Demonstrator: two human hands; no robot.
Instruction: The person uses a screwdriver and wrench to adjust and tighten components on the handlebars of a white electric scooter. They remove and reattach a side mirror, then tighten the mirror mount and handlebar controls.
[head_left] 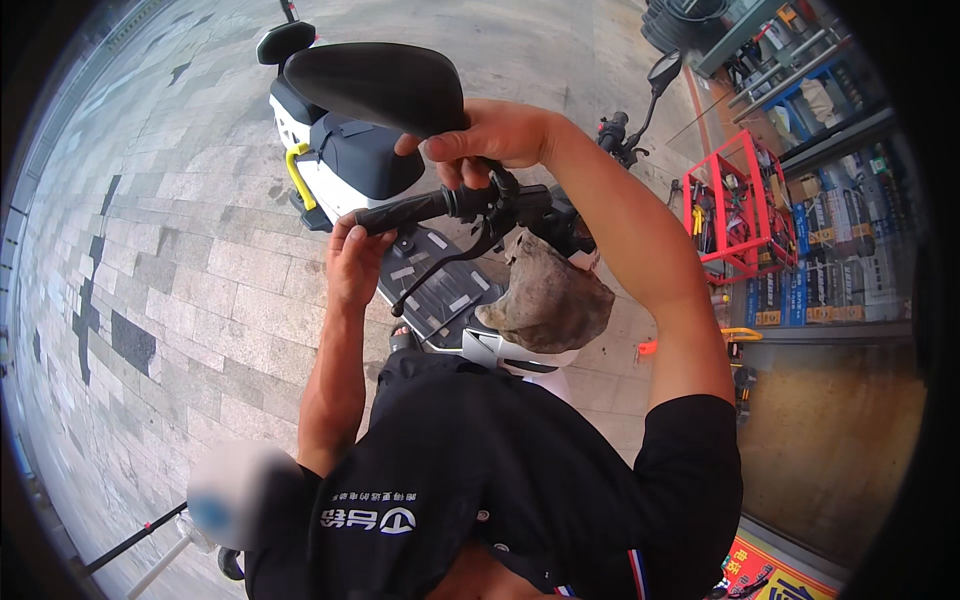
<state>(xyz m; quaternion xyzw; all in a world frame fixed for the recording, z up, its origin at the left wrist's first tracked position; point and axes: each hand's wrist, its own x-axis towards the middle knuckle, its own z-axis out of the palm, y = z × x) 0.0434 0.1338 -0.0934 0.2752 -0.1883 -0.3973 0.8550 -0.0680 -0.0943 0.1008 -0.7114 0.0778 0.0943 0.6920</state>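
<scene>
A scooter with white panels stands in front of me. My left hand (356,258) is closed around the outer end of its black ribbed handlebar grip (402,211). Above that bar, my right hand (500,137) holds a black rear-view mirror (375,85) near its lower edge, fingers bent by the stem, which is partly hidden. The black brake lever (425,277) curves out below the grip. A worn grey cloth (552,292) hangs over the middle of the handlebar. Behind the bar is the scooter's black seat (368,157).
The second mirror (665,72) sticks up at the scooter's far side. To the right are a red tool cart (716,208) and shelves of boxed goods (835,235). The scooter's footboard (440,290) lies below the bar, and stone paving (200,300) spreads to the left.
</scene>
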